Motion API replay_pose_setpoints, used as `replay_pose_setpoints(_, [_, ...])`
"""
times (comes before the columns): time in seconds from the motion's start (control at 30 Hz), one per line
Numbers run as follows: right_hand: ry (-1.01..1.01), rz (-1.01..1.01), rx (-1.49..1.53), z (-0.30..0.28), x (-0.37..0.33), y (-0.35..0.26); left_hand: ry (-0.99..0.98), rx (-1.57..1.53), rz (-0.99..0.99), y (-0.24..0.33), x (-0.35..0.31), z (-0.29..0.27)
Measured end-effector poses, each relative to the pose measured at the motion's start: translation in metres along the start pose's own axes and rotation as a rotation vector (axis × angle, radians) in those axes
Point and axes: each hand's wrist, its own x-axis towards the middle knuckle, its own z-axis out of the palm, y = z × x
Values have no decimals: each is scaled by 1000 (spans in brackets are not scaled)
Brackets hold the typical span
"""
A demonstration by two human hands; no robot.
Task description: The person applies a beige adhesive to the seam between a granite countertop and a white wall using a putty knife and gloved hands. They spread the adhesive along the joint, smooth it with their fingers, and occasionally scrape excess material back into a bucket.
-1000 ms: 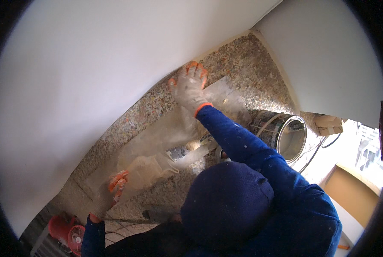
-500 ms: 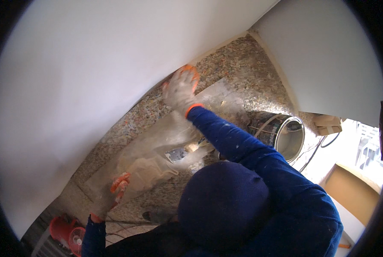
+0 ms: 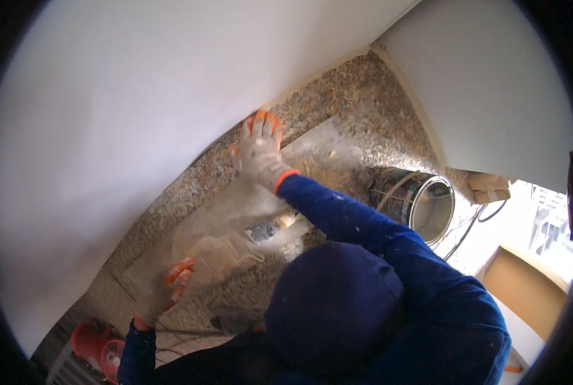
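My right hand [image 3: 261, 144], in a pale work glove with orange-coated fingers, lies spread at the foot of the white wall [image 3: 139, 96]. Its fingertips reach the seam where the wall meets the speckled floor covering [image 3: 357, 90]. At lower left my left hand [image 3: 174, 282], gloved the same way, is closed with curled fingers by the end of a translucent plastic sheet [image 3: 216, 212]; whatever it holds I cannot make out. Between the hands, a broad-bladed scraper [image 3: 259, 231] with a pale handle lies on the sheet, partly hidden by my right sleeve.
An open metal can [image 3: 435, 208] lies on its side at right, beside a cardboard piece [image 3: 490, 187] and dark cables. A red fan-like device [image 3: 97, 346] stands at lower left. A dark blue rounded cloth shape [image 3: 334, 301] covers the lower middle.
My right hand has slid left and slightly nearer along the wall's foot, its fingers now more clearly spread. The left hand has stayed almost in place.
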Motion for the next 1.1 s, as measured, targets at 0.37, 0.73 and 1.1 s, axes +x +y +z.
replay_pose_setpoints(0.37, [117, 203, -209, -9, 28, 18, 122, 137, 87, 4, -2, 4])
replay_pose_setpoints(0.73, [378, 524, -67, -44, 114, 202, 126, 188, 62, 0, -10, 1])
replay_pose_setpoints(1.1, [285, 128, -132, 7, 41, 89, 56, 176, 149, -1, 5, -4])
